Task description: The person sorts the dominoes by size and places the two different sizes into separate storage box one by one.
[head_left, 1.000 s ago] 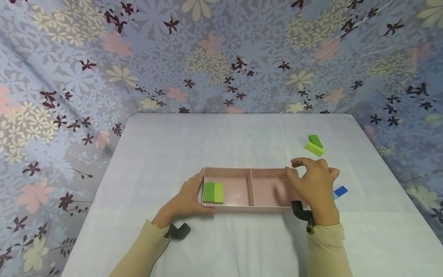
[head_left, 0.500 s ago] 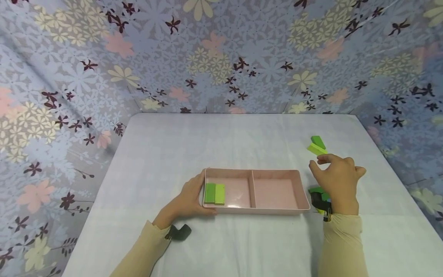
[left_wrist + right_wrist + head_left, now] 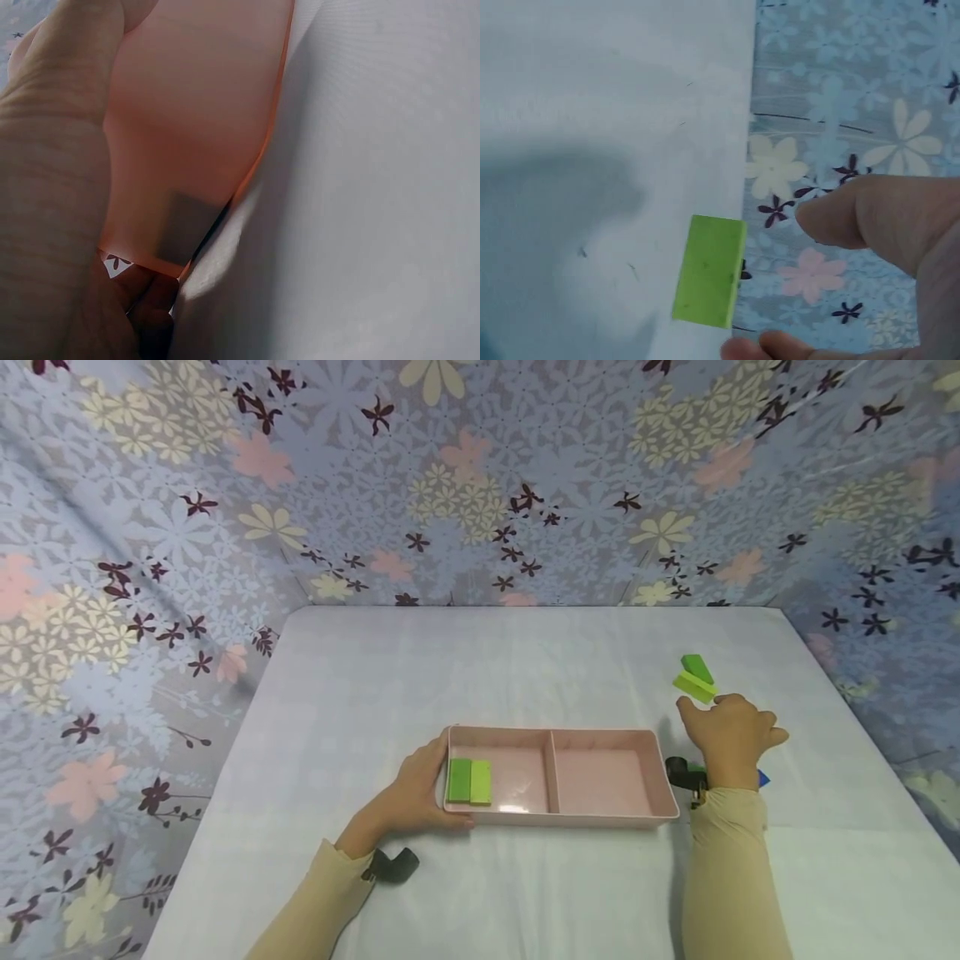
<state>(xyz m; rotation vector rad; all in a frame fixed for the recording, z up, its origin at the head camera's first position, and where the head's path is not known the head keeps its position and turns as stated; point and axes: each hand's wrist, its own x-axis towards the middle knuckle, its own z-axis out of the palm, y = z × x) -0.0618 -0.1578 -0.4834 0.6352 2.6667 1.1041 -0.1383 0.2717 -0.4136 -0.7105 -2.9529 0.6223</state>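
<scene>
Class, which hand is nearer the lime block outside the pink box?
Right: the right hand is just short of the lime block; the left hand holds the box, farther left.

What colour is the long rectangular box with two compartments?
The box is pale pink, clearest in the head view.

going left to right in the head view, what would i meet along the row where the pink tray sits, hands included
Left hand → green block → yellow-green block → divider of the pink tray → its bare right compartment → right hand.
</scene>
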